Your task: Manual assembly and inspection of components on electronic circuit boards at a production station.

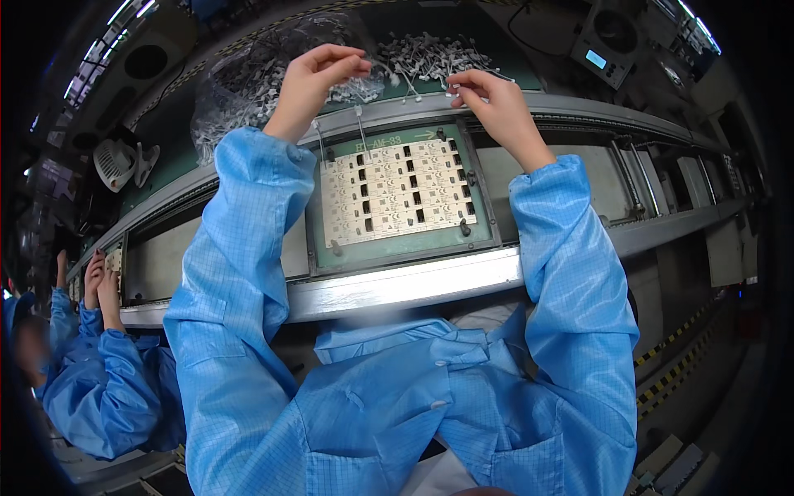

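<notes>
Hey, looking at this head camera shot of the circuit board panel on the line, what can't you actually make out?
- Left hand: its curled fingers hide what they pinch.
- Right hand: the small part in its fingertips is too small to identify.
- Circuit board panel: components too small to read.
- Clear bag: glare on the plastic blurs the white parts inside.
- Co-worker's hands: close to the left edge, work hidden by the conveyor rail.

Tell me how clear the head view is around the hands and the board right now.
Head view: left hand and right hand sharp and evenly lit; circuit board panel crisp; conveyor rail bends from fisheye, with slight glare; corners dark.
</notes>
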`<state>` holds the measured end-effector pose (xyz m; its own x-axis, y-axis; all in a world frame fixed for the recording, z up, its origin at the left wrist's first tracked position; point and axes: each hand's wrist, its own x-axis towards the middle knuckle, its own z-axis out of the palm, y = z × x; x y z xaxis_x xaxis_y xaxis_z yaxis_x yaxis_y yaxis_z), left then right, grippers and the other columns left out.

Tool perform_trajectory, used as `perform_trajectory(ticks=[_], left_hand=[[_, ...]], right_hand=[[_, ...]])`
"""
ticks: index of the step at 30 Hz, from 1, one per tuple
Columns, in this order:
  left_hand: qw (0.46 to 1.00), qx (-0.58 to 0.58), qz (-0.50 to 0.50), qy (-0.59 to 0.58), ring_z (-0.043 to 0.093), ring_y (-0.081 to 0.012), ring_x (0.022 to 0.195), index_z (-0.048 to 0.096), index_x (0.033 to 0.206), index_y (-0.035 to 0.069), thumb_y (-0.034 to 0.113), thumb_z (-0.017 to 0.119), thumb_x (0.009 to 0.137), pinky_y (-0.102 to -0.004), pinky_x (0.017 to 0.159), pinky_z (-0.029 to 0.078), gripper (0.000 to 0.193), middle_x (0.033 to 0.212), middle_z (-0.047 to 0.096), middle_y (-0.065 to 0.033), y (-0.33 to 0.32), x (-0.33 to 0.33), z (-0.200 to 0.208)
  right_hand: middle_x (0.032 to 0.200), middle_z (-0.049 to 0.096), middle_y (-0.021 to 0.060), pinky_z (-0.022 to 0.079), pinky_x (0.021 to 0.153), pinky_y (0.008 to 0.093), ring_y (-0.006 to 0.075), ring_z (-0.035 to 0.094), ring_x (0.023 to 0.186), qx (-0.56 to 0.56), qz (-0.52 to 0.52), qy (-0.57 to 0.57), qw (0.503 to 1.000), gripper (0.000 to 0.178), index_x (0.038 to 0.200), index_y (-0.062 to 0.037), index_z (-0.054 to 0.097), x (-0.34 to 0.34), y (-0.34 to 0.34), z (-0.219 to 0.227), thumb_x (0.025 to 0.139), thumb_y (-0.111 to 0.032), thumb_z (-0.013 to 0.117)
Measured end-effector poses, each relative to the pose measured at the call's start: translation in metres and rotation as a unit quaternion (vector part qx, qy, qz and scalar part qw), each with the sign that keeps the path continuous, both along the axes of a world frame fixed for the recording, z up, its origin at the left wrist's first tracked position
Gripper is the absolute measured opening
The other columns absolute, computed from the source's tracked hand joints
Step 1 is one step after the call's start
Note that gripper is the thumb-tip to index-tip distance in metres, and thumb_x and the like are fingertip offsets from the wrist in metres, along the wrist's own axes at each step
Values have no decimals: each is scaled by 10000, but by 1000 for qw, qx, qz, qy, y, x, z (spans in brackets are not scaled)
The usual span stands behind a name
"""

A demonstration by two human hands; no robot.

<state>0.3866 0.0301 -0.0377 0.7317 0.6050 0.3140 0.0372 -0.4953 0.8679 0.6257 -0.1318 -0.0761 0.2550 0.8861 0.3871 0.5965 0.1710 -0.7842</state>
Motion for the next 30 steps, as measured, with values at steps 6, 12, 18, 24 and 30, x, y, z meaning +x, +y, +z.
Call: perform_trajectory(ticks=[6,12,18,24,30], left_hand=[[994,49,66,-68,700,-178,975,647,1050,-35,83,635,961,-280,882,532,148,1023,738,-118,-41,-35,0],[955,227,156,-112,705,-187,944,659,999,10,44,667,923,-289,863,525,83,992,746,-84,-69,-94,-22],[949,288,128,-4,672,-213,864,651,939,67,65,673,899,-323,857,478,46,931,735,-35,-71,-99,-24],[924,370,100,-7,653,-209,825,617,921,71,61,673,880,-362,939,430,69,915,716,-26,-66,-101,-31],[914,395,91,-14,632,-200,758,588,958,88,62,664,879,-377,954,424,113,787,638,-20,-67,-102,-35]], right_hand=[[1063,732,119,547,852,280,178,723,973,50,-4,8,999,154,1079,3,635,-8,-4,5,1008,-110,558],[931,718,77,532,803,300,218,711,873,69,53,-192,978,86,978,-24,619,-35,-4,1,957,-108,619],[865,628,10,370,862,332,183,577,840,14,86,-287,954,77,897,-67,679,-52,-23,-12,857,-124,710],[879,605,-15,310,914,346,154,562,864,-51,70,-259,962,51,877,-76,714,-53,-17,-14,848,-118,719],[878,606,-13,300,926,348,159,564,887,-23,73,-310,948,54,875,-80,717,-52,-16,-11,829,-103,733]])
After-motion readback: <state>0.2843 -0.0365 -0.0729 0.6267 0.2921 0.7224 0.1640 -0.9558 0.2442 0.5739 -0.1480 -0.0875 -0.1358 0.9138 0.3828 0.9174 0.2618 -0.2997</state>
